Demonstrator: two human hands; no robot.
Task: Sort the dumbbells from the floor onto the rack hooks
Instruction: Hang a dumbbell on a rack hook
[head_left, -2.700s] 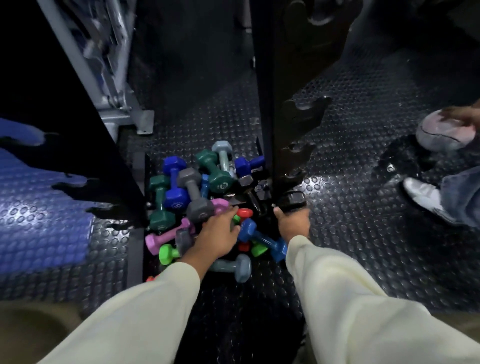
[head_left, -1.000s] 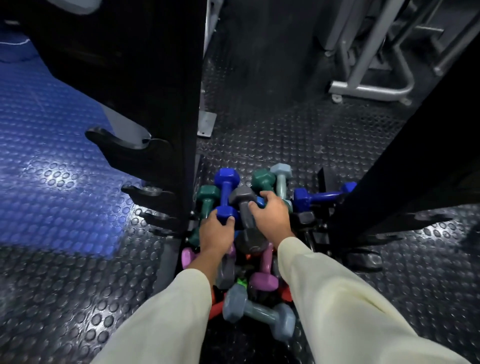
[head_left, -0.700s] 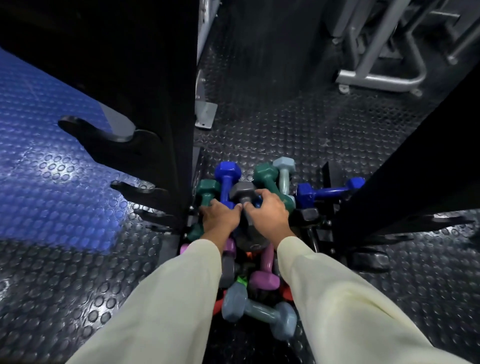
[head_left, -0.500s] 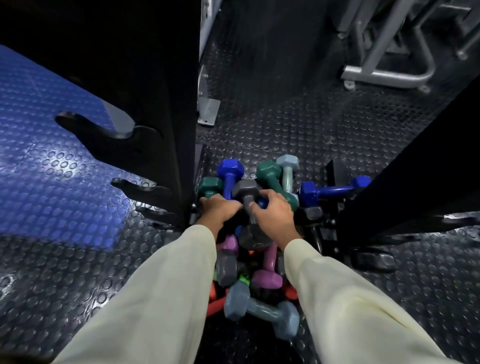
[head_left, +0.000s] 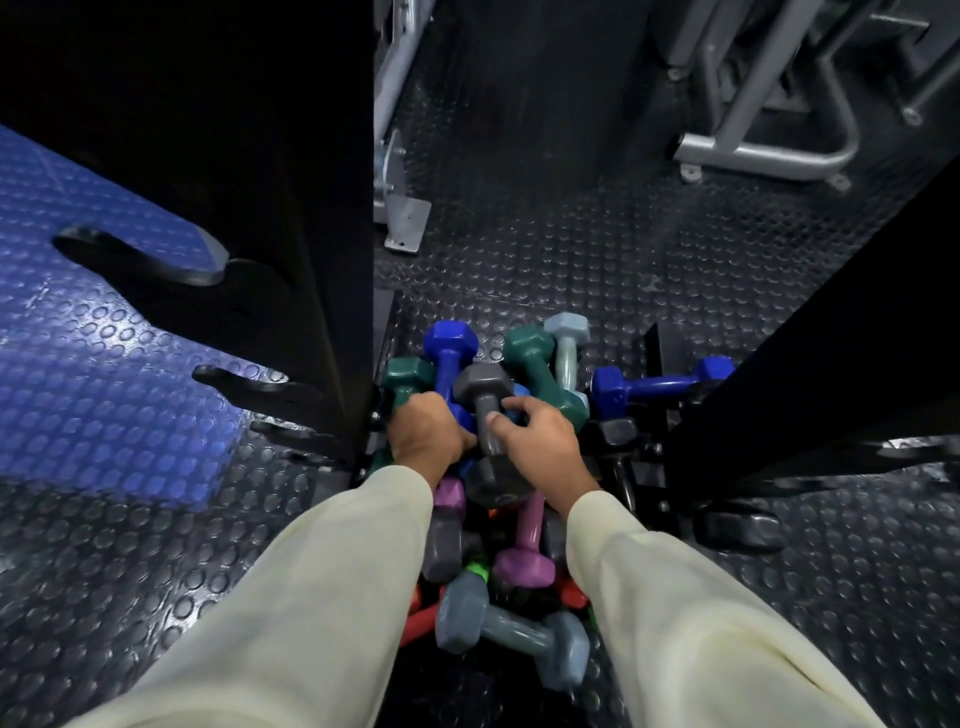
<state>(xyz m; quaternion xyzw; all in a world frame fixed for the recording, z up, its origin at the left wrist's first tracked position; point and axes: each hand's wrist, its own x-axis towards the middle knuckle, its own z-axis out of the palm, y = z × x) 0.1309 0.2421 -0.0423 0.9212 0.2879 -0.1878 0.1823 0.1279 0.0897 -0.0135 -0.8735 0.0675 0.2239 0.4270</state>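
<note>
Both hands have closed in since a second ago: my left hand (head_left: 427, 431) now curls round the blue dumbbell (head_left: 449, 364), my right hand (head_left: 540, 441) wraps the grey dumbbell (head_left: 485, 410), both atop the floor pile. Grasp step; next I lift toward the rack hooks (head_left: 140, 260). Tight gap between the black uprights (head_left: 291, 182), open room above.
</note>
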